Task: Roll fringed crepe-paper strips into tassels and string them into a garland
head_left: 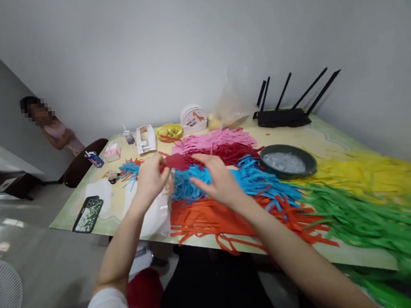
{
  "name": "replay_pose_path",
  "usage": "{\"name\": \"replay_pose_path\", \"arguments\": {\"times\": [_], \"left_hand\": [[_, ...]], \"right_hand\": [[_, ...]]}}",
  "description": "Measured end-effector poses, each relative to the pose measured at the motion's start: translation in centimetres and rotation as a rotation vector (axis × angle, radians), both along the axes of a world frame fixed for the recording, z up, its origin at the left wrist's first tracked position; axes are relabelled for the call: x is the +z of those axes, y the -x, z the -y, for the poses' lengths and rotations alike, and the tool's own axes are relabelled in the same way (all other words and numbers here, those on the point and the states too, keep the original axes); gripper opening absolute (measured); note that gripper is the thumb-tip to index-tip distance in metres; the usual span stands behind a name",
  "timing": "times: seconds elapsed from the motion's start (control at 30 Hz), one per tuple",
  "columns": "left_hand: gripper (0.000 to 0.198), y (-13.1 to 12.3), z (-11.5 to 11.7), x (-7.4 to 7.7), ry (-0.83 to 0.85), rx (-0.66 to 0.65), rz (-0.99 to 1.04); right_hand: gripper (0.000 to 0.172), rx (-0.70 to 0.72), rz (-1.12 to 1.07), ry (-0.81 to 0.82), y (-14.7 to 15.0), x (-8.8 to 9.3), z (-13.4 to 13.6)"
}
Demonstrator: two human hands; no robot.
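Observation:
My left hand is closed in a pinch on the edge of a dark red fabric piece, raised over the table. To its right, my right hand has thumb and forefinger apart, with the forefinger near the piece's right end; I see nothing held in it. Beneath my hands lie cut blue strips. Orange strips spread closest to me, while dark red strips and pink strips lie behind. A white plastic bag rests below my left hand.
Green strips and yellow strips cover the right side. A dark bowl holds clear plastic bits. Behind it stands a black router. A phone lies near the left edge. A person stands by the wall at left.

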State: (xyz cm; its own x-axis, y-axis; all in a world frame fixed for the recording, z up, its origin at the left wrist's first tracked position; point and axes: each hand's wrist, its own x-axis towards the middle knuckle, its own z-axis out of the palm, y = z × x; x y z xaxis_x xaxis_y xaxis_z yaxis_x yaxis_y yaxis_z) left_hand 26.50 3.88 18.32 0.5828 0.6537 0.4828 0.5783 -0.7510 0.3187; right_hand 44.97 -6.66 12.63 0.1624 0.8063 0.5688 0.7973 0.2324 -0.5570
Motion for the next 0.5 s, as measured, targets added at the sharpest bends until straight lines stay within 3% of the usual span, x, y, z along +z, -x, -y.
{"name": "replay_pose_path", "arguments": {"times": [0.07, 0.17, 0.27, 0.5], "left_hand": [[0.008, 0.4, 2.4, -0.9, 0.045, -0.107, -0.051], [0.011, 1.7, 4.4, -1.5, 0.158, -0.191, -0.029], [0.016, 2.9, 4.8, -2.1, 0.315, -0.227, 0.083], [0.018, 3.1, 4.6, -3.4, 0.721, -0.363, 0.201]], "right_hand": [[0.048, 0.066, 0.148, -0.106, 2.8, 0.5, 1.0], [0.029, 0.046, 0.228, 0.069, 3.8, 0.8, 2.0], [0.031, 0.086, 0.156, 0.253, 2.9, 1.7, 3.1], [0.032, 0.156, 0.044, 0.268, 1.5, 3.9, 5.9]]}}
